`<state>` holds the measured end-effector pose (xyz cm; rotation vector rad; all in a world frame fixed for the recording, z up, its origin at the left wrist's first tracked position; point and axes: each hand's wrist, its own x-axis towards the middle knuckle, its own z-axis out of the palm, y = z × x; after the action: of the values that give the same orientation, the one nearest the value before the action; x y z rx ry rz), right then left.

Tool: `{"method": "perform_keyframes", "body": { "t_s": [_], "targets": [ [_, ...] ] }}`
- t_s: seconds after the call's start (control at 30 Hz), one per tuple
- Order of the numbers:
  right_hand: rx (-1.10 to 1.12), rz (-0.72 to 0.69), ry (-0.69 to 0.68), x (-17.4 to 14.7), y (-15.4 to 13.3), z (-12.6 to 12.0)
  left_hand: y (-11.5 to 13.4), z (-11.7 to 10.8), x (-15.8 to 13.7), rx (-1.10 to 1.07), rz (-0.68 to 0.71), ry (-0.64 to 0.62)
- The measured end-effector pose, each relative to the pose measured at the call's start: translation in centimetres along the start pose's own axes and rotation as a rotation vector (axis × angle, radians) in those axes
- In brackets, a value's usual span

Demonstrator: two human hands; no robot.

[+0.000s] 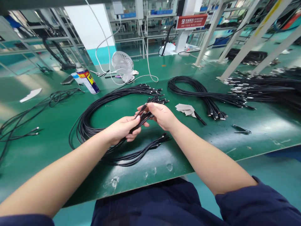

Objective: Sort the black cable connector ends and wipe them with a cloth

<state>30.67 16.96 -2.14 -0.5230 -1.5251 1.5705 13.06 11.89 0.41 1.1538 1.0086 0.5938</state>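
My left hand (pixel 125 128) is wrapped round several black cables (pixel 140 121) near their plug ends. At those ends my right hand (pixel 160 114) pinches one cable's plug (pixel 144 106) between thumb and fingers. The held cables run back into a large looped bundle (pixel 88 116) on the green table, whose silver-tipped ends fan out just beyond my hands. Closer to me, below my hands, a smaller group of black cables (pixel 138 157) lies with its plugs pointing right. My fingers partly hide the held plugs.
A second looped cable bundle (pixel 188 83) lies right of centre, beside a white cloth (pixel 185 109) and tweezers (pixel 242 129). More cables (pixel 265 88) are heaped far right. A spray can (pixel 88 80) and small fan (pixel 122 64) stand at the back; loose cables (pixel 50 99) lie left.
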Motion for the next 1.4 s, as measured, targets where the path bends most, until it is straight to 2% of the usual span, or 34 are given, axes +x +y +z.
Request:
{"method": "perform_keyframes", "body": {
  "t_s": [0.3,0.53,0.67,0.83,0.97,1.1,1.23,1.4],
  "targets": [
    [-0.135,0.061,-0.061,-0.1,-0.2,-0.2,-0.6,-0.4,0.1,-0.031,-0.022,-0.056],
    [-0.019,0.070,0.052,0.1,1.0,0.1,-0.6,-2.2,-0.9,0.098,-0.049,-0.119],
    [-0.016,0.071,0.057,0.2,1.5,0.3,-0.1,-1.8,-1.3,0.102,-0.096,-0.126],
    [-0.091,0.102,0.010,0.2,1.4,0.2,0.1,-0.9,0.1,0.132,-0.161,-0.177],
    [-0.166,0.146,-0.057,0.0,0.9,-0.3,-0.4,-0.6,1.5,0.035,-0.103,-0.190],
    [-0.171,0.136,-0.055,-0.3,0.4,-0.6,-0.7,-0.4,1.7,-0.030,-0.060,-0.242],
    [-0.233,0.113,-0.067,-0.5,0.3,-0.5,-0.1,-0.1,1.4,0.030,-0.022,-0.204],
    [-0.284,0.164,-0.122,-0.8,0.7,-0.3,0.6,0.1,1.4,0.127,-0.026,-0.200]
  ]
}}
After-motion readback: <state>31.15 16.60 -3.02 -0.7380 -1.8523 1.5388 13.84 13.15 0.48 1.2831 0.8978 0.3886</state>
